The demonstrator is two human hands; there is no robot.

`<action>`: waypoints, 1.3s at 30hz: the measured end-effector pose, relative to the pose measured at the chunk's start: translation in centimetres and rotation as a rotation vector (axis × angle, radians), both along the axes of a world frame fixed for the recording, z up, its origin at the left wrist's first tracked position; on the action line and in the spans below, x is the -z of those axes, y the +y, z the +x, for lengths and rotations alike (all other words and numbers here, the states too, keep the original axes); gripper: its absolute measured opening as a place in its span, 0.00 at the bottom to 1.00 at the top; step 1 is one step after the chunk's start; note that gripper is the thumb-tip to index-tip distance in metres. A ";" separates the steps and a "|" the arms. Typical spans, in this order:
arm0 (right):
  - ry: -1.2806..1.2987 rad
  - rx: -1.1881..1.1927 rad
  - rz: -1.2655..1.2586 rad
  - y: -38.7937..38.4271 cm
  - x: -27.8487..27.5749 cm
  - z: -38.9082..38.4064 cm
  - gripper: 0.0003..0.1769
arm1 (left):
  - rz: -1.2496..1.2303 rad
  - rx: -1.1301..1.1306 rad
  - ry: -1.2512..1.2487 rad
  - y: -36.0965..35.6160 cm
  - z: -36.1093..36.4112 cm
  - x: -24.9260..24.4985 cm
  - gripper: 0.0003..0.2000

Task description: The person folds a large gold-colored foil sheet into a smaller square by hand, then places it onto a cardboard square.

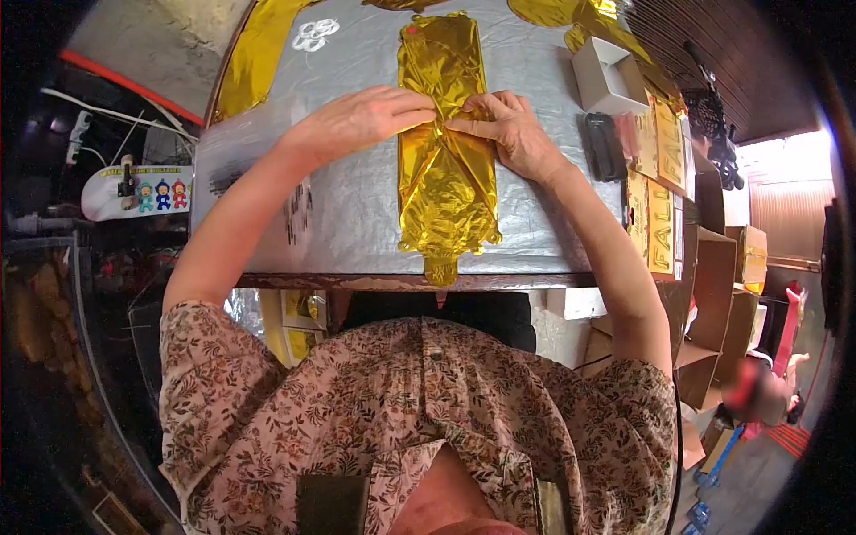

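A shiny gold foil balloon (446,201) lies flat and lengthwise on the silver-covered table (348,214). Its middle is drawn into a narrow gather, with creases fanning out above and below. From the left, my left hand (379,116) closes its fingertips on the edge of that gather. On the opposite side my right hand (508,129) pinches the foil between thumb and curled fingers. The balloon's tail tab (440,271) hangs over the front table edge. Whether anything thin is wrapped around the gather is too small to tell.
An open white box (609,78) stands right of my right hand, with a black object (604,147) below it. Gold-and-white printed packets (655,214) line the right edge. More gold foil (259,62) lies at the far left. Cardboard boxes (709,294) stand right of the table.
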State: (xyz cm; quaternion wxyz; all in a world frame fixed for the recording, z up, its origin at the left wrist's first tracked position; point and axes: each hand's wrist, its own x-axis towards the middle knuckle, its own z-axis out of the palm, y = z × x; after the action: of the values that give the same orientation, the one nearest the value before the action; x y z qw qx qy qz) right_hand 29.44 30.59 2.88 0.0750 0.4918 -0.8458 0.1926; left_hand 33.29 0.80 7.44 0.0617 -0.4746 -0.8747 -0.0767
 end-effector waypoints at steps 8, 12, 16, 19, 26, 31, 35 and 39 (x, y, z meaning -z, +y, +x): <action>0.036 -0.004 -0.001 0.2 0.5 -0.3 0.29 | 0.205 0.002 -0.017 1.7 -0.6 1.6 0.32; 0.037 0.000 0.003 0.2 0.4 -0.2 0.29 | 0.209 -0.011 -0.102 1.2 -0.9 3.6 0.36; -0.036 -0.004 -0.125 0.3 0.8 -0.8 0.30 | 0.338 -0.020 -0.180 0.9 -1.2 5.0 0.33; -0.212 0.043 -0.327 0.2 0.7 -0.5 0.26 | 0.412 -0.052 -0.180 1.1 -0.3 4.1 0.27; -0.172 0.264 -0.308 0.0 1.4 -0.4 0.10 | 0.587 -0.641 -0.769 1.2 0.9 0.5 0.34; -0.276 0.303 -0.345 -0.3 1.8 -1.0 0.09 | 0.556 -0.616 -0.805 -0.2 -0.9 2.1 0.35; -0.331 0.325 -0.371 -0.5 2.1 -1.2 0.10 | 0.735 -0.575 -0.739 0.6 -0.6 2.8 0.37; -0.331 0.385 -0.366 -0.8 2.0 -0.9 0.10 | 0.714 -0.577 -0.837 -0.1 -2.1 3.5 0.35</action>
State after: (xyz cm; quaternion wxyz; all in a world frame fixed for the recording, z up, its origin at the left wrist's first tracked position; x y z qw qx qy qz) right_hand 28.56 29.80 0.93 0.0588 0.2627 -0.8754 0.4015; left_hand 31.15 0.72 3.94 -0.1131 -0.0987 -0.8381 -0.5244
